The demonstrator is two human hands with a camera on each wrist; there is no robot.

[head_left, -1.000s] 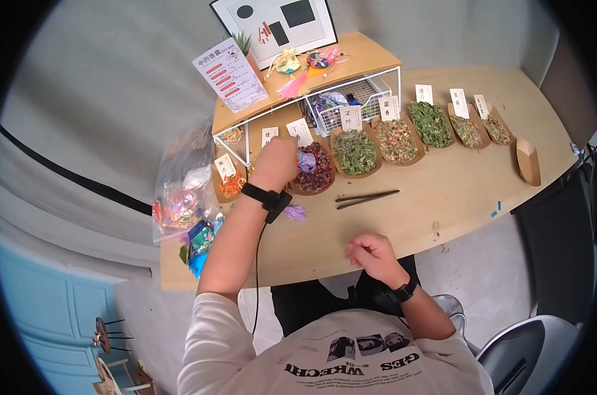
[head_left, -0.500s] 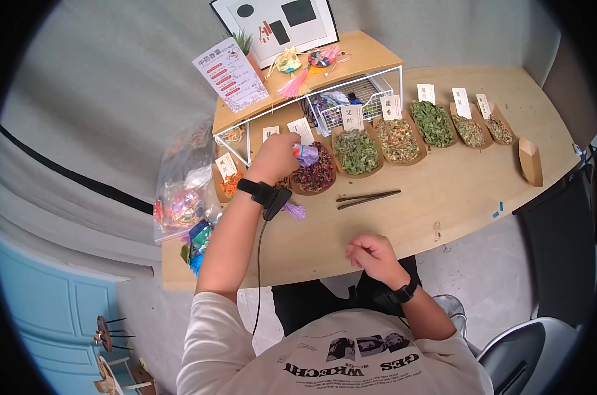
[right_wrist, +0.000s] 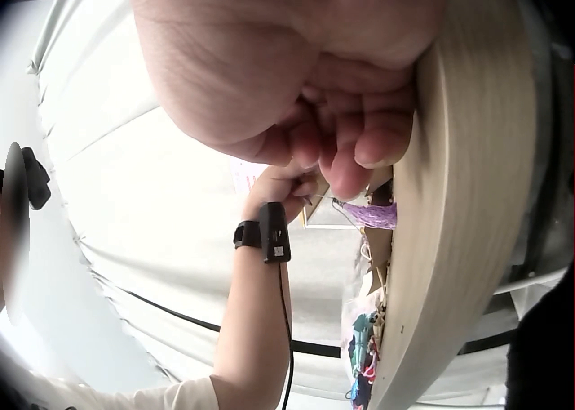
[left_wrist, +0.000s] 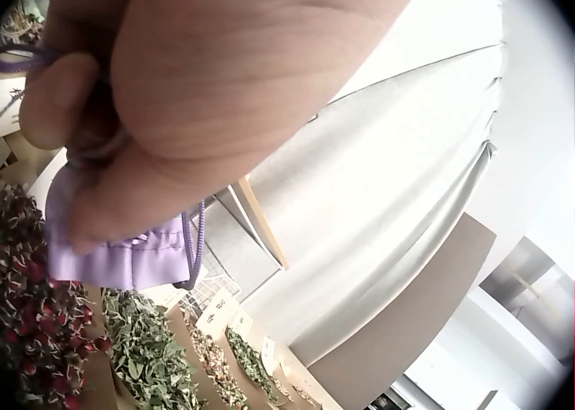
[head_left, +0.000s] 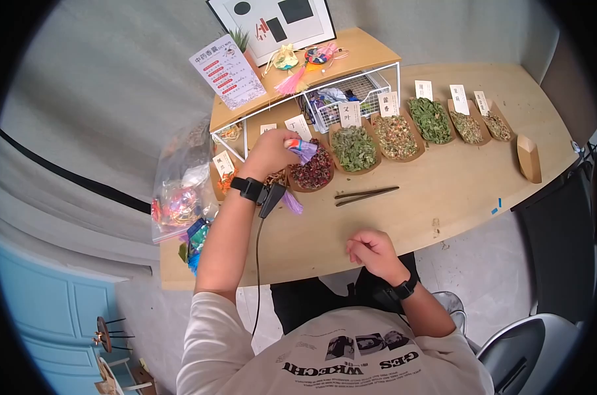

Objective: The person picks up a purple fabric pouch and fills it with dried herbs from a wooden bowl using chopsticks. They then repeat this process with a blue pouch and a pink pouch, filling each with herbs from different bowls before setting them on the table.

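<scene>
My left hand (head_left: 270, 155) pinches a small purple drawstring pouch (head_left: 306, 151) above a paper tray of dried dark-red buds (head_left: 313, 174). In the left wrist view the satin of the pouch (left_wrist: 126, 262) shows below the fingers, a purple cord hanging at its side. A purple tassel (head_left: 293, 203) dangles under the wrist. My right hand (head_left: 372, 253) stays by the front edge of the table with loosely curled fingers, holding nothing. Dark tweezers (head_left: 367, 195) lie on the table between the two hands.
Paper trays of green leaves (head_left: 354, 148), mixed herbs (head_left: 397, 138) and others with label cards line the table. Behind them stands a wooden shelf (head_left: 364, 49) with a wire basket (head_left: 377, 89) beneath. A plastic bag (head_left: 180, 191) lies at left, an upright paper tray (head_left: 528, 160) at right.
My left hand has turned a little at the wrist and risen slightly, so more of the purple pouch shows. The right hand has kept its place.
</scene>
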